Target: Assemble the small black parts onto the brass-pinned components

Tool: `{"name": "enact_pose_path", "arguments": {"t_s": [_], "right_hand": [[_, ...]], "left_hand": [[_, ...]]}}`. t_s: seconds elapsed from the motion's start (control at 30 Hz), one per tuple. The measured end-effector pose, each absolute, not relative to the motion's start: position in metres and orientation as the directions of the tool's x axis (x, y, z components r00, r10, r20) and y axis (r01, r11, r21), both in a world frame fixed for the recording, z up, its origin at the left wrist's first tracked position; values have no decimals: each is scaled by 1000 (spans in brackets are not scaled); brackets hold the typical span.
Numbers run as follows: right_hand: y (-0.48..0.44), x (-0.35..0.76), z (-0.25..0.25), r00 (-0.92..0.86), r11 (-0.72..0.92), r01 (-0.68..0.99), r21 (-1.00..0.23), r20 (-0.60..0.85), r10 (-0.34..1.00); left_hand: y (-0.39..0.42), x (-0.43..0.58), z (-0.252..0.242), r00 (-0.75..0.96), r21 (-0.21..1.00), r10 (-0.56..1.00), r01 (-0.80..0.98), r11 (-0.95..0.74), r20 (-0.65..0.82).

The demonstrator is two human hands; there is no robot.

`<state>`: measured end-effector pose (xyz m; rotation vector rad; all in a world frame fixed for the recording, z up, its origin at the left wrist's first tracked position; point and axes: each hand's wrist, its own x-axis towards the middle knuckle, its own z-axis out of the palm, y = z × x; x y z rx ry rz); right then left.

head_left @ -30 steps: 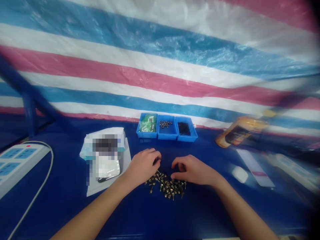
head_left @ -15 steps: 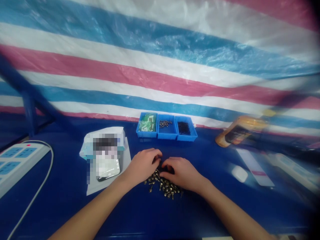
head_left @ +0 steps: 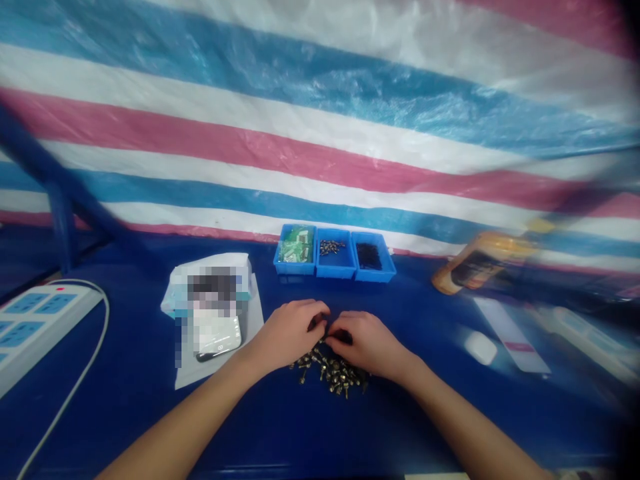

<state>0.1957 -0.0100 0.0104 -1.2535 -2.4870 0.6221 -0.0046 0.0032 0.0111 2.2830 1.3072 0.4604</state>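
Covering screws (head_left: pixel 330 377): left hand (head_left: pixel 287 337), right hand (head_left: pixel 363 347)

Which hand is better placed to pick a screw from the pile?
Probably the right hand: it sits over the pile of screws, while the left hand lies mostly beside its edge.

The left hand (head_left: pixel 286 337) and right hand (head_left: pixel 363 345) curved palm-down at the far edge of a pile of screws (head_left: pixel 331 373), their fingertips (head_left: pixel 324 312) nearly meeting above it. Whether they pinched anything was hidden. Both wrists were slightly bent, and the bare left forearm (head_left: pixel 185 420) and right forearm (head_left: pixel 465 420) angled inward from the lower corners toward the pile.
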Motion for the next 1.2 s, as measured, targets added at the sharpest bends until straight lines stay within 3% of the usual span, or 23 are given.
{"name": "enact_pose_path", "arguments": {"t_s": [0.37, 0.6, 1.03, 1.2], "right_hand": [[-3, 209, 19, -481, 320, 464, -826, 69, 874], [-1, 211, 16, -458, 369, 364, -855, 181, 871], [1, 210, 10, -379, 257, 343, -903, 117, 918], [2, 210, 10, -350, 286, 338, -897, 163, 923]], "left_hand": [[-2, -13, 26, 619, 581, 785, 630, -516, 26], [2, -16, 18, 663, 600, 748, 590, -540, 21], [5, -15, 14, 671, 619, 735, 536, -574, 101], [6, -15, 16, 649, 625, 748, 531, -573, 134]]}}
